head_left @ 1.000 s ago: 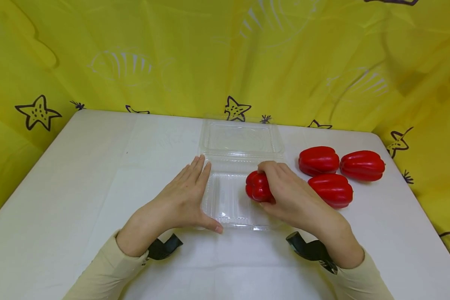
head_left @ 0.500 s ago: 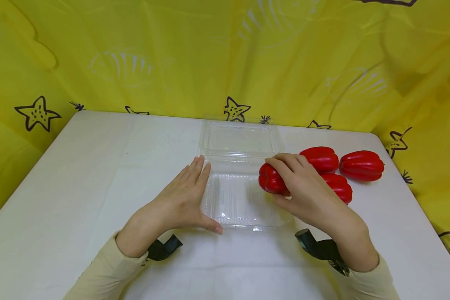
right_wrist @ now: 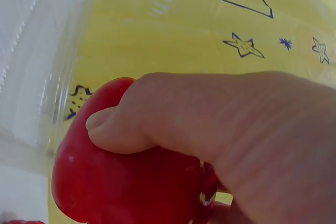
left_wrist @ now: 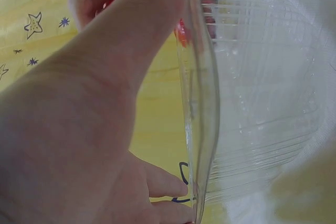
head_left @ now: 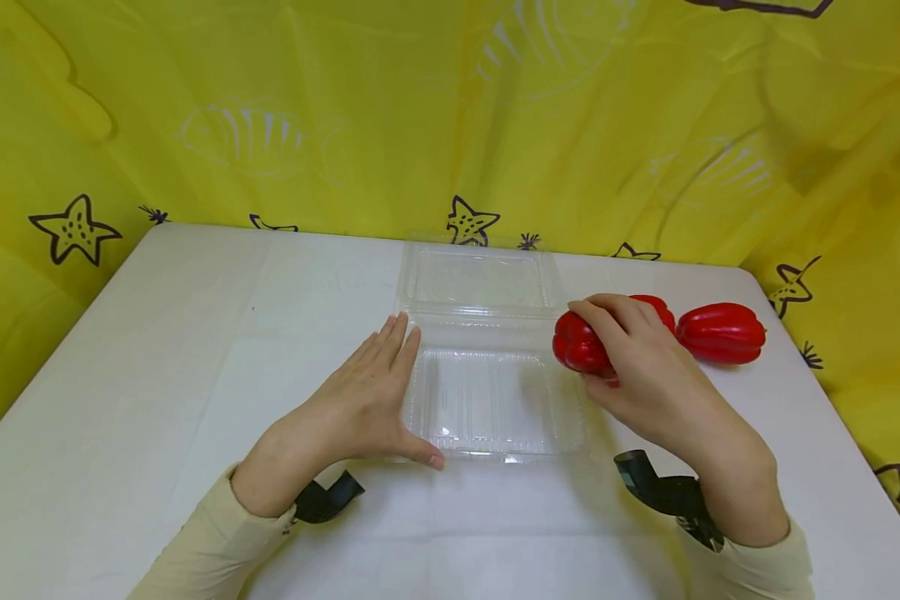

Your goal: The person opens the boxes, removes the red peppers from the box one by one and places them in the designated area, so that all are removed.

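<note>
My right hand grips a red bell pepper above the right edge of a clear plastic clamshell container. In the right wrist view the thumb presses along the side of this pepper. The container lies with its lid folded back away from me, and its base holds nothing. My left hand rests against the base's left side, fingers straight, thumb spread along the front edge. From the left wrist, the container wall stands right by the thumb and fingertips.
Another red bell pepper lies at the right of the white table. A second one shows partly behind my right hand; a third is mostly hidden there. A yellow patterned curtain borders the back and sides.
My right hand has lifted the bell pepper out from over the container's base and carried it right, towards the other peppers. My left hand has stayed in place.
</note>
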The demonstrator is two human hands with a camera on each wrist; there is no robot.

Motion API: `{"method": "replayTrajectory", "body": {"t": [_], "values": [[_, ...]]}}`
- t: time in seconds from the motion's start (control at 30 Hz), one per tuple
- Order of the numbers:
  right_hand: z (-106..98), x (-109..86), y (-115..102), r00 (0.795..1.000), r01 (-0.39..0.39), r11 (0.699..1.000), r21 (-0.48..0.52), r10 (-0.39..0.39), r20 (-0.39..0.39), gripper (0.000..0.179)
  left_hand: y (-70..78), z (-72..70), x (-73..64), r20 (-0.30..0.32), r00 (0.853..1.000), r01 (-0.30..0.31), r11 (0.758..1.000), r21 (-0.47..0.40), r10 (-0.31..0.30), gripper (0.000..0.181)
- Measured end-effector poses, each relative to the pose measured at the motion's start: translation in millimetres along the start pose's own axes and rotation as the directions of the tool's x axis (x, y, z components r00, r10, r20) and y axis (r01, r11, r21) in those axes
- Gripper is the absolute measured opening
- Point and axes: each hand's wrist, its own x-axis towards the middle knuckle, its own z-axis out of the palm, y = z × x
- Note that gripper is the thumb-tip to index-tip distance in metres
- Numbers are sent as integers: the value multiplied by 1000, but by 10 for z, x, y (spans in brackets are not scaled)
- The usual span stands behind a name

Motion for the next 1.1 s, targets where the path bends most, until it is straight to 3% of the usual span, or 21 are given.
{"method": "replayTrajectory", "body": {"t": [0.7,1.1], "values": [[-222,-155,321,986,-159,987,0,159,-41,86,-19,4,-14,2,1000,12,1000,-10,-12,143],[-282,-361,646,973,-163,987,-10,159,-167,81,-15,5,6,16,1000,14,1000,-17,-14,143]]}}
